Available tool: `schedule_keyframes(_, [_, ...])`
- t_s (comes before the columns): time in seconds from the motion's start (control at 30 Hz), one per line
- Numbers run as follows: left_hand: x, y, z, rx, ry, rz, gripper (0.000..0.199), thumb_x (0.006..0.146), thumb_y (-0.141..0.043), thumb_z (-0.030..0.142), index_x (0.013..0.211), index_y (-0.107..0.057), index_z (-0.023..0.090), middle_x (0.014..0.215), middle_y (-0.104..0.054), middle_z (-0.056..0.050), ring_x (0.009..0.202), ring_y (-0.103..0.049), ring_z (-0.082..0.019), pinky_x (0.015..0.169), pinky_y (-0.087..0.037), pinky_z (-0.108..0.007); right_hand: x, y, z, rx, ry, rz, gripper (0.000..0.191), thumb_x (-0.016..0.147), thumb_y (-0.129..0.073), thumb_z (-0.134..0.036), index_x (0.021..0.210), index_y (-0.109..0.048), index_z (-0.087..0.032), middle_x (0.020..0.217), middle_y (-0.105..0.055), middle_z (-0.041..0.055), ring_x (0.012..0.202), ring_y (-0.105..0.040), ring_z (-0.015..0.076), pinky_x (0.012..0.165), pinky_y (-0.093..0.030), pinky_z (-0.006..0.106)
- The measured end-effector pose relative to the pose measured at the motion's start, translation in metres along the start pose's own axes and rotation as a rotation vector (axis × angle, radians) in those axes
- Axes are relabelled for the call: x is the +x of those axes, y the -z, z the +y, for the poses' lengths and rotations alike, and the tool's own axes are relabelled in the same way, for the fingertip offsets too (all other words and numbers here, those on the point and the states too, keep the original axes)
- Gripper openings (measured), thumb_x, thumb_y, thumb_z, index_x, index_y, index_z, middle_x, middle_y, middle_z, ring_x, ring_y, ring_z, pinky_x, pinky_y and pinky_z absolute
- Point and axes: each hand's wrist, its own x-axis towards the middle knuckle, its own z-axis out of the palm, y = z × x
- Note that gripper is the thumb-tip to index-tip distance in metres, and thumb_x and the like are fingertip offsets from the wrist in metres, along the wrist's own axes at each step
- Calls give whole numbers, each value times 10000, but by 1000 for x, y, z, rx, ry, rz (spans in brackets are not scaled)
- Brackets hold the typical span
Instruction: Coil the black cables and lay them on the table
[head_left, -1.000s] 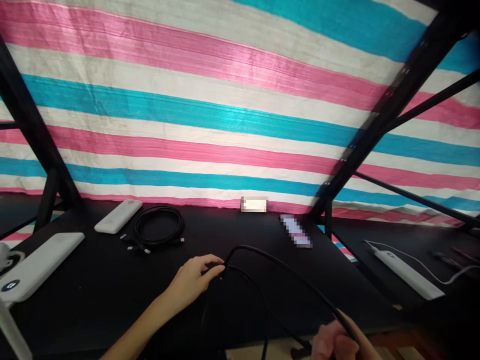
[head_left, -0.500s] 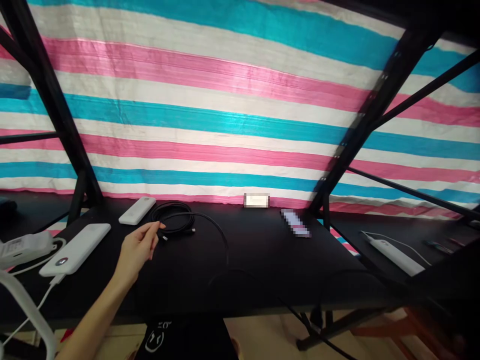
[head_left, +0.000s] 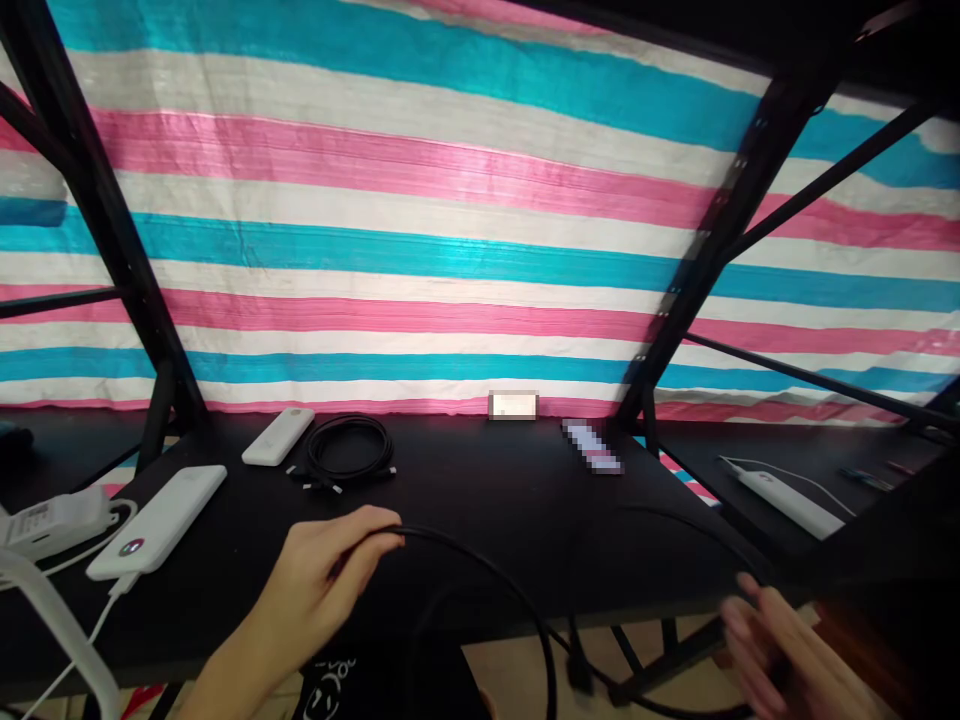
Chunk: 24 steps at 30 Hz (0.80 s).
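My left hand (head_left: 341, 565) is closed in a pinch on a black cable (head_left: 480, 558) in front of the shelf's near edge. From the fingertips the cable arcs right and drops below the edge. At the lower right, my right hand (head_left: 787, 645) is blurred, its fingers curled where another stretch of the same dark cable meets them. Part of its grip is hidden. Beyond my left hand lies a coiled bundle of black cables (head_left: 349, 447) with light metal plugs, touched by neither hand.
Two white power banks (head_left: 161, 520) (head_left: 279, 436) lie on the left of the black shelf (head_left: 480, 470), with a white charger (head_left: 56, 525) beside them. A pixelated object (head_left: 592, 445) lies at the back right. Another white power bank (head_left: 791, 503) is further right. Striped sheeting (head_left: 420, 250) hangs behind.
My left hand has drawn back from the coil toward me and to the right, holding the cable. My right hand has come into view at the lower right.
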Motion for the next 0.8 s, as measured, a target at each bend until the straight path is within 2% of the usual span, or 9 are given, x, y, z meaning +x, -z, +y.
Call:
schedule_keyframes(0.07, [2,-4,11,15,-64,-28,145,882,-526,252,847,-666,245,466,-530,67,395,-497,-97,466,-417,-200,-12,-33,-8,10,-83,-124,439,611,-785,-530,843,-652,-182,639,-607,7,355,-438,75,280,-391,181])
schedule_keyframes(0.13, [6,-9,21,26,-107,-68,130,897,-515,224,857,-637,246,585,-597,41,530,-571,-113,560,-465,-198,-24,-65,-13,-45,-9,-282,368,672,-763,-492,865,-652,-198,779,-655,30,543,-607,129,466,-536,211])
schedule_keyframes(0.2, [11,-14,26,73,-144,-79,121,905,-503,211,882,-616,245,888,-672,-27,824,-628,-162,749,-496,-246,-36,-94,-14,-112,94,-483,296,765,-694,-469,902,-661,-208,859,-672,45,722,-662,162,615,-565,224])
schedule_keyframes(0.27, [15,-18,28,131,-159,-54,126,912,-486,211,898,-607,247,1231,-584,-75,1100,-550,-217,913,-456,-334,-46,-117,-13,-144,189,-598,225,848,-616,-418,962,-650,-227,921,-668,40,890,-648,172,788,-542,250])
schedule_keyframes(0.33, [17,-21,25,157,-151,-17,136,918,-472,218,911,-604,251,1375,-485,-76,1201,-484,-240,973,-421,-386,-55,-137,-11,-171,250,-653,176,874,-587,-363,982,-627,-230,923,-658,31,899,-630,161,810,-520,247])
schedule_keyframes(0.43, [16,-22,17,109,-111,34,148,924,-457,205,911,-599,245,1331,-540,-73,1183,-509,-234,962,-431,-375,-64,-156,-11,-186,258,-729,143,834,-633,-320,916,-597,-209,786,-625,1,645,-582,112,597,-489,195])
schedule_keyframes(0.53, [12,-18,11,9,-42,46,153,928,-443,178,911,-581,241,1258,-599,-54,1133,-552,-202,943,-436,-325,-70,-165,-14,-191,206,-788,155,819,-634,-336,834,-606,-185,608,-506,-45,460,-425,68,433,-346,178])
schedule_keyframes(0.67, [10,-11,6,-171,41,-38,80,906,-510,237,974,-544,261,1006,-668,-15,935,-620,-166,814,-472,-257,-76,-165,-20,-200,209,-693,217,814,-609,-355,724,-671,-168,497,-423,-49,435,-329,63,415,-236,198])
schedule_keyframes(0.8, [12,-17,-6,-374,224,-170,200,845,-608,329,1019,-549,248,686,-617,39,632,-590,-135,603,-452,-218,-70,-159,-20,-88,200,-543,233,793,-652,-381,696,-692,-173,460,-415,-47,392,-284,50,389,-187,192])
